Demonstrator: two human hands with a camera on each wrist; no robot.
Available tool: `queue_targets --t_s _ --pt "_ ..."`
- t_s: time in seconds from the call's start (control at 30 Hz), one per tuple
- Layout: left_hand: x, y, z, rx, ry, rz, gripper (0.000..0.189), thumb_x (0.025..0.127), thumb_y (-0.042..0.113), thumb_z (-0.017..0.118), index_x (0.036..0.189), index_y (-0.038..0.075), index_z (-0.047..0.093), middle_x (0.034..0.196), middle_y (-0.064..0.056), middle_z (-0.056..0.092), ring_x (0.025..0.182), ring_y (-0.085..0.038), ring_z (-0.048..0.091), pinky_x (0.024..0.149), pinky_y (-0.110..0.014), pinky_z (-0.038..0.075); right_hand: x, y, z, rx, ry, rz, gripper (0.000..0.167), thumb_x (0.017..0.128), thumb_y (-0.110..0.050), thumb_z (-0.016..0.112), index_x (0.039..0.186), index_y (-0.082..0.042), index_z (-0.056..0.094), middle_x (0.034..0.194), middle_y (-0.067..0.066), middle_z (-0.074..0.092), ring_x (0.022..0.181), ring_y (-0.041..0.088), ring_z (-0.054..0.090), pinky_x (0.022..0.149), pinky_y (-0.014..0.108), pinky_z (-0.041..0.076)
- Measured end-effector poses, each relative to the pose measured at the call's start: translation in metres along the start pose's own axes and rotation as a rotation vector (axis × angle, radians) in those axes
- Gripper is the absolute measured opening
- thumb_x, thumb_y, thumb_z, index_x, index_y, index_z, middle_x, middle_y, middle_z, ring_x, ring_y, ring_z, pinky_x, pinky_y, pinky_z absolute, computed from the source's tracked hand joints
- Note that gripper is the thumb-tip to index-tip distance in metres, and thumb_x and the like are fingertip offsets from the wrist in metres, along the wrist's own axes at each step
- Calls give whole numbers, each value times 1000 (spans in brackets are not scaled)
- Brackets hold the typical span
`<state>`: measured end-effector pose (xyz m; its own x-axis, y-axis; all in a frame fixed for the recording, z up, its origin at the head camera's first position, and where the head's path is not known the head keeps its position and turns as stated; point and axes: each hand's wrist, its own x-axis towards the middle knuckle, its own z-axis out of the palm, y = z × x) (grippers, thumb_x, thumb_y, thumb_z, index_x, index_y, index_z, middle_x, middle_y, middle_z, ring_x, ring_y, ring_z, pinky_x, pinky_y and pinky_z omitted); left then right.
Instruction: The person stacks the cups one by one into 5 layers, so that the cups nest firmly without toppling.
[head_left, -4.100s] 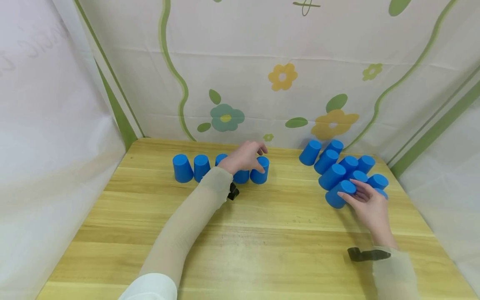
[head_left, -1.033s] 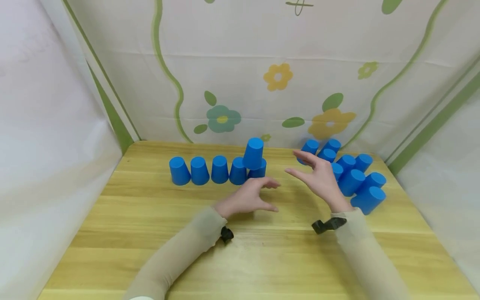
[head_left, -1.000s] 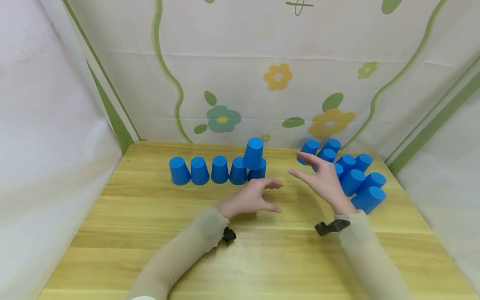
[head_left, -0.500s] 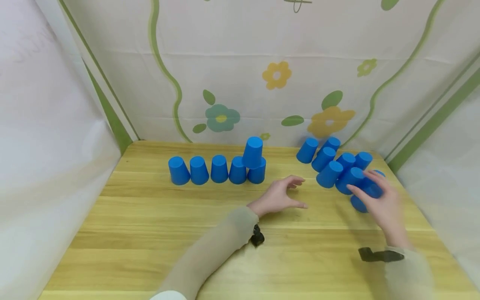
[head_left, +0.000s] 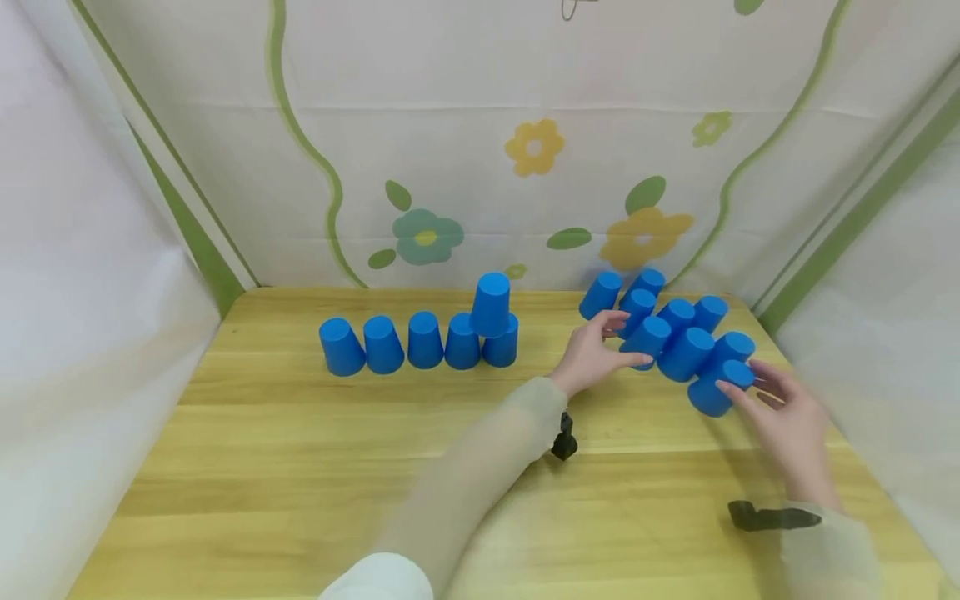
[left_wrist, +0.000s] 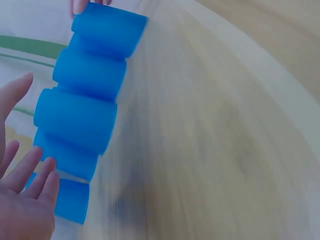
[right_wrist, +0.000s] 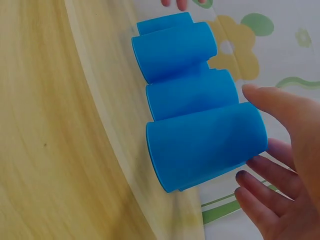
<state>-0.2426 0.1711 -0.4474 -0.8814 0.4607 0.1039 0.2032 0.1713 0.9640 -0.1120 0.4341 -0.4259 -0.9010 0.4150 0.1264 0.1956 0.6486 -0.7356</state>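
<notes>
Several blue plastic cups stand upside down in a slanting cluster at the right of the table. My right hand [head_left: 791,425] is at the nearest one, the front cup [head_left: 711,395], with thumb and fingers round its sides. In the right wrist view, thumb [right_wrist: 267,100] and fingertips lie against the narrow end of that cup [right_wrist: 205,145]. My left hand [head_left: 592,354] reaches to the cluster's left side, thumb and fingers spread around another cup [head_left: 643,337]. From the left wrist, its thumb [left_wrist: 17,92] stands apart from the cups.
Left of the cluster runs a row of upside-down blue cups [head_left: 384,346]. One cup [head_left: 491,307] sits on top, bridging the row's two right-end cups. The wooden table [head_left: 300,483] meets a white flower-patterned cloth [head_left: 487,192] behind, with cloth at both sides.
My left hand has moved right, from near the row to the cluster. My right hand went back from mid-table to the front cup. The raised cup stayed put; the view shifted slightly.
</notes>
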Motion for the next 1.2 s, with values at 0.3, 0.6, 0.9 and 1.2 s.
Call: queue_targets --t_s 0.3,0.6,0.9,1.2 --pt "14 2 20 84 -30 -75 88 82 33 89 154 18 40 152 5 47 135 -20 48 107 -34 45 4 3 7 35 2 -14 73 91 -39 78 149 -4 51 134 27 59 97 -4 60 78 6 48" --pt "17 -3 31 130 -134 -65 96 82 35 87 159 20 31 155 3 43 139 -16 44 111 -38 41 3 2 11 22 -39 -6 75 91 -45 76 149 -4 51 135 26 60 109 14 67 78 9 50" --pt "11 -4 39 299 -146 15 63 88 37 82 142 17 56 136 3 58 117 -12 59 94 -21 50 -1 -8 18 -2 -109 -61 73 91 -47 75 147 -4 54 132 25 62 114 34 66 75 10 51" --pt "5 -4 45 302 -143 47 62 89 39 81 141 19 53 137 6 61 123 -8 57 101 -26 48 -1 -10 18 -6 -128 -103 69 92 -42 76 146 -4 54 133 25 61 115 36 65 77 8 49"
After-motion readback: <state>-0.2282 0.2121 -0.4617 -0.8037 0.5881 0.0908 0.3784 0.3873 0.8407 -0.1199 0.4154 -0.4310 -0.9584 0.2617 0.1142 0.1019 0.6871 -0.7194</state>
